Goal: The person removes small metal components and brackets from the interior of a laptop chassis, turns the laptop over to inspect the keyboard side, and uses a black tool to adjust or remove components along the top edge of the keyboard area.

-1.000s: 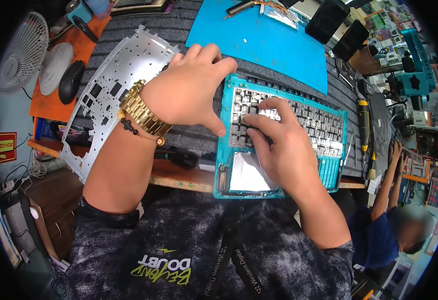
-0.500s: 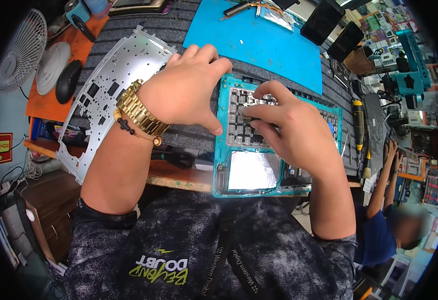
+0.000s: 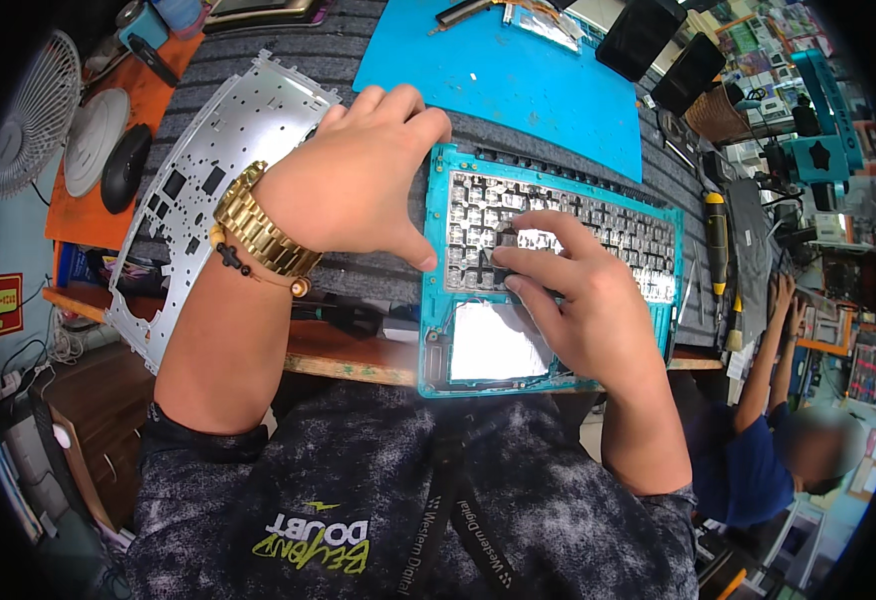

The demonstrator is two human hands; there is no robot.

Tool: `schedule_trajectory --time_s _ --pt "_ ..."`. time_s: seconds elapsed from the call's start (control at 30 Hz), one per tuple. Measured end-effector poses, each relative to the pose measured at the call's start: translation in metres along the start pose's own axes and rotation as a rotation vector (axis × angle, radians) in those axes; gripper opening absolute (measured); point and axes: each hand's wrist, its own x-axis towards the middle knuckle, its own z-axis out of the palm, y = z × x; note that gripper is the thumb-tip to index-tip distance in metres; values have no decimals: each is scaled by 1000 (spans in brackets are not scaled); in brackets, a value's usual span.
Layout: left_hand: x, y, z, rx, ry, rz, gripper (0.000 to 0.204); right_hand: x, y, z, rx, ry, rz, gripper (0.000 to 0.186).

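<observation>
A teal laptop palmrest case (image 3: 435,310) lies in front of me at the bench's near edge, partly over it. Set in it is a bared keyboard back (image 3: 598,222) of silvery and dark cells, above a white touchpad-sized panel (image 3: 493,342). My left hand (image 3: 368,180) has its fingers apart, thumb and forefinger against the case's left edge. My right hand (image 3: 578,280) is over the keyboard's left-middle part, thumb and fingers pinched close to its surface. A small dark bit shows at those fingertips, too hidden to name. A perforated silver metal plate (image 3: 248,115) lies partly under my left forearm.
A blue mat (image 3: 518,95) lies beyond the case, with small parts at its far end. To the right are a yellow-black screwdriver (image 3: 717,245) and a brush (image 3: 734,335). A black mouse (image 3: 126,168) and a fan (image 3: 33,115) stand left. Another person (image 3: 768,450) works at far right.
My right hand has moved nearer to me over the keyboard, uncovering more of its far rows. My left hand stays at the case's left edge. The whole view has shifted slightly.
</observation>
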Motion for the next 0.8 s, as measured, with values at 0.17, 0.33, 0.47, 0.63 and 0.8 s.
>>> schedule_trajectory --time_s 0.17,0.33,0.47,0.63,0.8 --pt "0 0 -1 14 -3 1 113 -1 0 1 -33 -1 -12 19" --pt "0 1 -1 11 -11 -11 116 -2 -1 3 -68 -28 -14 28" --pt "0 2 -1 31 -12 -13 117 -3 -3 5 -89 -4 -6 27" --pt "0 2 -1 10 -10 -10 117 -4 -2 6 -56 18 8 18" --pt "0 2 -1 16 -9 -13 118 -3 -1 6 -34 20 -4 19"
